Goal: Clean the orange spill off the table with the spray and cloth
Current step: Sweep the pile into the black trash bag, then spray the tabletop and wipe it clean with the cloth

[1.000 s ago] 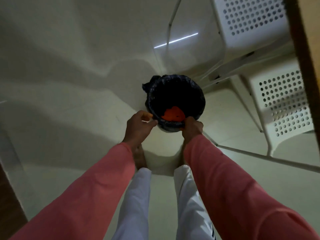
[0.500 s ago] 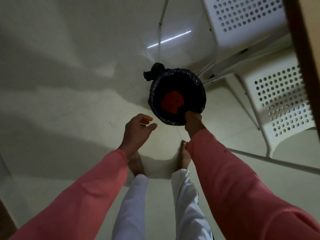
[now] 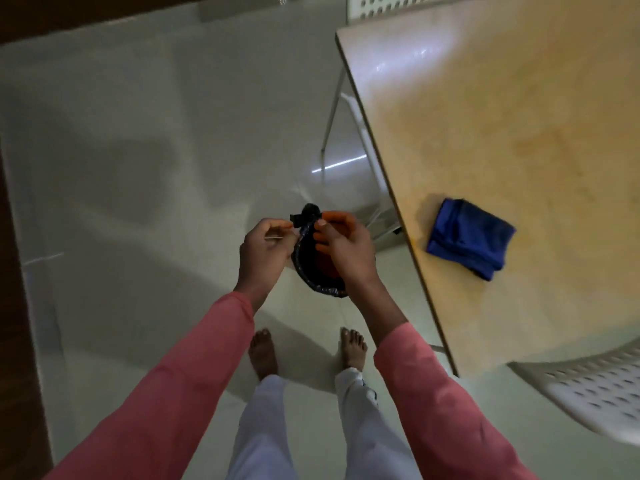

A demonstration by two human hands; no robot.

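The left hand [image 3: 265, 249] is seen raised over the floor [image 3: 145, 161], its thumb and forefinger pinched together; a thin pale sliver appears to be held between them, though what it is cannot be told. Half a second ago this hand hung loosely curled and apart from the bin; it is now brought up level with the other hand.

Between and below the two hands the small bin [image 3: 313, 271] with its black liner is observed on the floor, just off the counter's left edge. Something orange-red is visible inside it. A second ago both hands were at its rim and half a second ago the right hand alone was; neither is on it now.

The right hand [image 3: 341, 245] is held above the bin, fingers loosely curled, the fingertips [image 3: 343, 218] tinted orange. Whether anything is pinched in them cannot be told.

The view is now lifted, so that the counter [image 3: 519, 116] is brought into sight. A folded blue cloth [image 3: 469, 237] is found lying near the counter's left edge, touched by neither hand. A faint darker patch is noted on the counter beyond the cloth; whether it is orange residue cannot be confirmed. No spray bottle is in view. A white perforated chair [image 3: 588, 393] is recorded at the counter's near right corner.

Judgement: the solid waste appears to be disposed of and the bin released, so spraying and wiping of the counter are judged to be outstanding, the cloth being within reach.
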